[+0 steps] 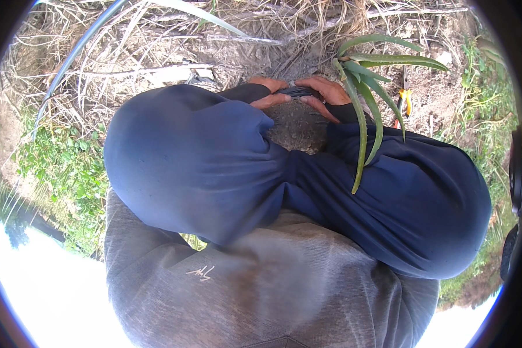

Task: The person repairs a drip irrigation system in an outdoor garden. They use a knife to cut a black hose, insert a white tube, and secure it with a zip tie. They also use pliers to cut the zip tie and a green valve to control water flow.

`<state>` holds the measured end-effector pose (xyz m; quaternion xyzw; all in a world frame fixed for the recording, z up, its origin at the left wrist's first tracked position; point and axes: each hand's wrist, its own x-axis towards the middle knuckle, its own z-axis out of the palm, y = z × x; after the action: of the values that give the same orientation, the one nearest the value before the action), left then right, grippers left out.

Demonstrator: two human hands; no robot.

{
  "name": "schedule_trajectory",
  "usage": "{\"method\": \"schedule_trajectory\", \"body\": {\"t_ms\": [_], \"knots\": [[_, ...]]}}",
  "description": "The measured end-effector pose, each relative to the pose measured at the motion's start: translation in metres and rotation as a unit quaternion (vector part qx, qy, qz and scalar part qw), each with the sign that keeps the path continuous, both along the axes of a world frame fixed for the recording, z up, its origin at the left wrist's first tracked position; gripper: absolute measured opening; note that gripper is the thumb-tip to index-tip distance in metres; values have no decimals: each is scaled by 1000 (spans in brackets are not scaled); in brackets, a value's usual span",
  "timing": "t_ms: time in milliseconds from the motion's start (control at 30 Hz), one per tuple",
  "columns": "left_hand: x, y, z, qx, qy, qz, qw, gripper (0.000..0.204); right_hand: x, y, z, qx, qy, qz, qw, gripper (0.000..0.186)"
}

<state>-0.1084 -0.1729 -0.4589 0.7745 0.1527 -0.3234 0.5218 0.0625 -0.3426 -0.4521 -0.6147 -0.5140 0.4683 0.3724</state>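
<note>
- step in hand, my read: both hands working a dark, creased strip-like thing (298, 91) low against the soil; exact action can't be told from one frame.
- that thing sits between the hands, just beyond the gap between the knees; film or cloth, can't tell.
- left hand (269, 83): partly curled, thumb apart from fingers, at the strip's left end; firm grip or just contact, can't tell.
- right hand (326, 88): half-closed around the right end, fingers over the far side, thumb on the near side; looks like a hold, pressure can't tell.
- next move calls for, my judgement: both ends kept under control, wrists clear of the spiny leaves.
- aloe-like plant (362, 61) to the right, long leaves arching over the right forearm and knee; rooted or loose, can't tell.
- pliers (407, 100) with orange-yellow handles on the ground beyond the leaves, near the right knee.
- surface: bare, crumbly soil (298, 133), dry grass stalks (127, 52) strewn on the far side.
- place: outdoors, green weeds (69, 174) left and right, glaring sky at the lower corners.
- dark blue trousers (185, 151) crowd the work from both sides; tight room.
</note>
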Motion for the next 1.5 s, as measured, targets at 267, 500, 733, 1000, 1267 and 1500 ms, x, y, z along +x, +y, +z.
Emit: {"method": "schedule_trajectory", "body": {"t_ms": [267,500,733,1000,1267,1500], "knots": [[3,-11,-14,-178,49,159,970,36,-1,0,-10,89,-165,-38,982,26],[3,-26,4,-337,169,322,869,29,-4,-3,-15,109,-187,-53,975,21],[-4,-20,0,-432,163,360,810,27,-8,1,-5,6,-34,-155,987,28],[-15,-19,-16,-495,121,384,770,27,-17,-12,-29,-126,148,-221,956,18],[-23,-23,-28,-531,88,354,764,24,-16,-9,-21,-132,201,-245,939,14],[-31,-24,-34,-543,95,380,742,24,-20,-9,-22,-135,212,-263,932,11]]}}
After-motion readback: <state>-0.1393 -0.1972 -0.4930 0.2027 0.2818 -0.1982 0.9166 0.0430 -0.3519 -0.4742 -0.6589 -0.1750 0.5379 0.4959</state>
